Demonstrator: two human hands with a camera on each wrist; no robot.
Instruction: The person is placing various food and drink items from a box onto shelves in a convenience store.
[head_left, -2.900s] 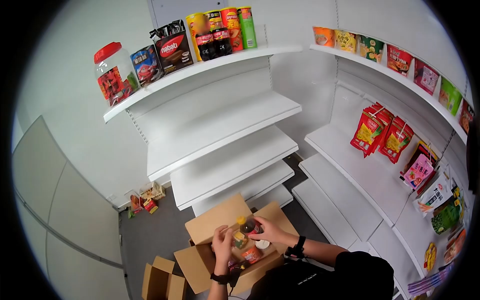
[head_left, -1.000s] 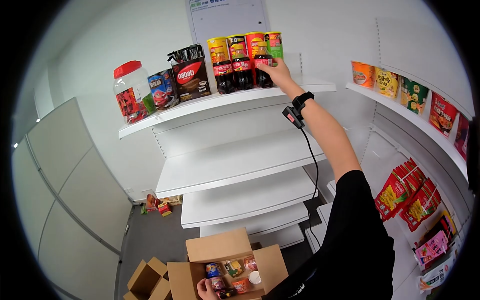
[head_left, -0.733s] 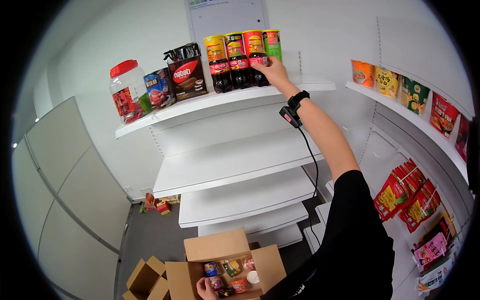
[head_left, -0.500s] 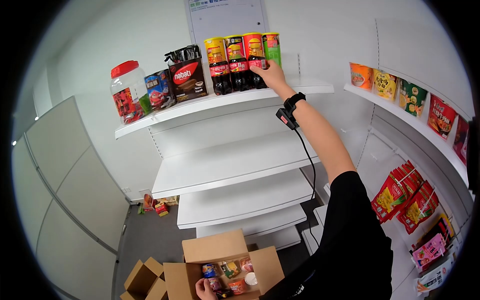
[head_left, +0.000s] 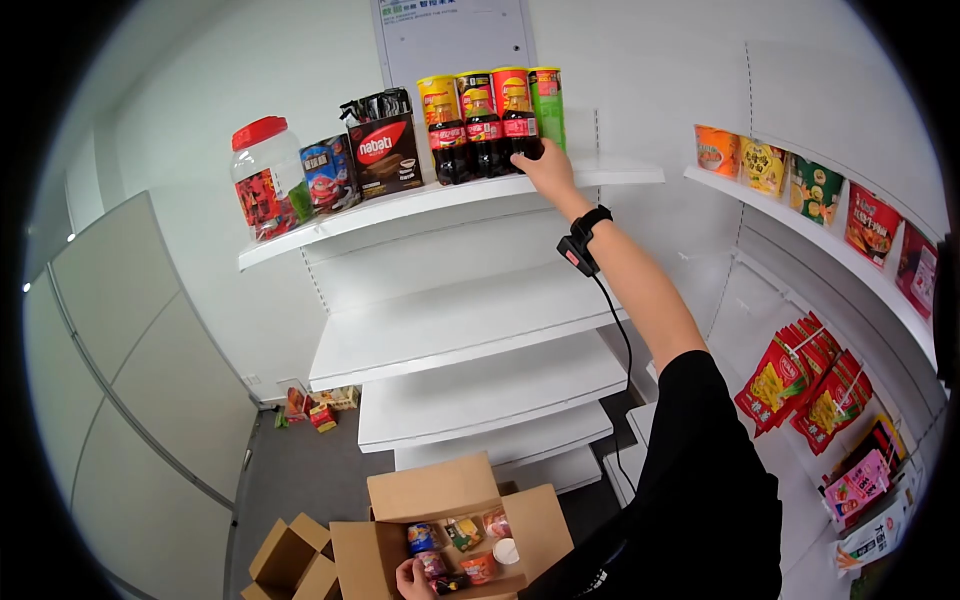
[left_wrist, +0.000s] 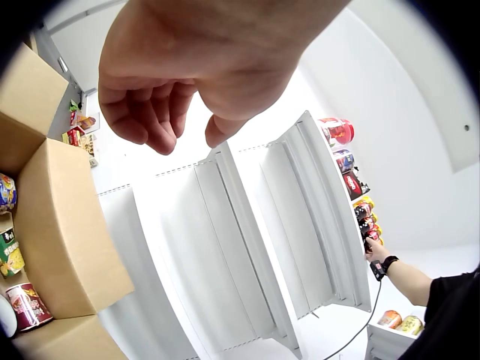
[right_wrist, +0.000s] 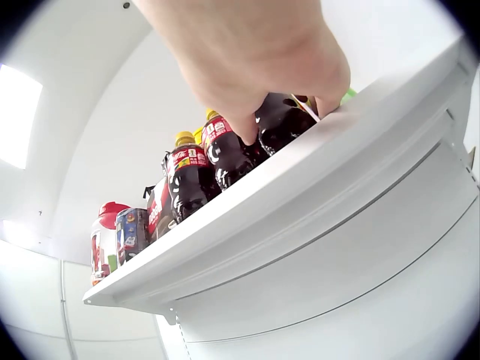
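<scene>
Three dark cola bottles stand in a row on the top shelf (head_left: pixel 330 222). My right hand (head_left: pixel 552 178) holds the lower part of the rightmost bottle (head_left: pixel 520 128), thumb on its front and fingers at its far side. In the right wrist view the hand (right_wrist: pixel 259 64) spans that bottle (right_wrist: pixel 279 124), beside the middle bottle (right_wrist: pixel 227 154). My left hand (head_left: pixel 413 580) hangs at the left side of the open carton (head_left: pixel 435 490). The left wrist view shows that hand (left_wrist: pixel 199 67) with loosely curled fingers and nothing between them.
Chip cans (head_left: pixel 547 100) stand behind the bottles; a nabati box (head_left: pixel 385 155) and a red-lidded jar (head_left: pixel 268 185) are left of them. Noodle cups (head_left: pixel 815 190) and hanging red packets (head_left: pixel 780 375) are at right. A second carton (head_left: pixel 290 560) sits on the floor.
The rightmost bottle, held over the carton earlier, now stands on the shelf, slightly nearer the middle bottle than a second ago. My right hand has slid from its label to its lower part.
</scene>
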